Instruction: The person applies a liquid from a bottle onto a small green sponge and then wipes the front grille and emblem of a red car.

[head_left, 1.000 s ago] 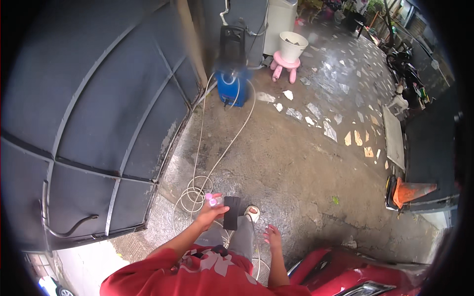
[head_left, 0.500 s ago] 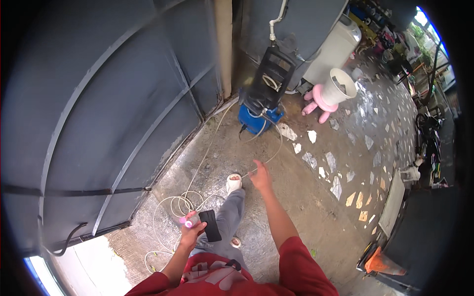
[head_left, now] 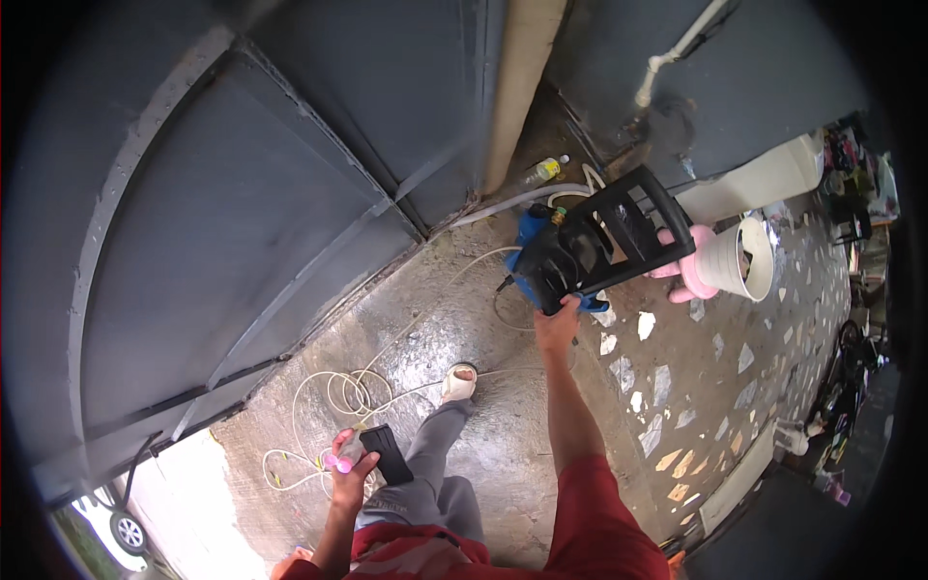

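My left hand [head_left: 350, 471] is closed around a small clear bottle with pink parts [head_left: 339, 461] and a flat black rectangular thing that looks like a phone [head_left: 387, 455]. Ahead of me stands a blue and black pressure washer [head_left: 553, 259] with a tall black handle frame. My right hand [head_left: 557, 327] reaches it, fingers curled on the black part of its near side; the fingertips are partly hidden. Below my left hand and beside my foot, a thin pale hose [head_left: 350, 389] lies in loose coils on the wet concrete and runs up to the machine.
A grey metal gate [head_left: 251, 213] fills the left side. Behind the washer lies a clear bottle with a yellow label [head_left: 547, 170]. To its right, a white bucket [head_left: 733, 259] rests on a pink stool [head_left: 688, 266]. Stone-patterned floor [head_left: 677, 387] spreads to the right.
My right hand has moved forward from open air onto the pressure washer. The view has turned and come closer to the machine; my left hand still holds the same things.
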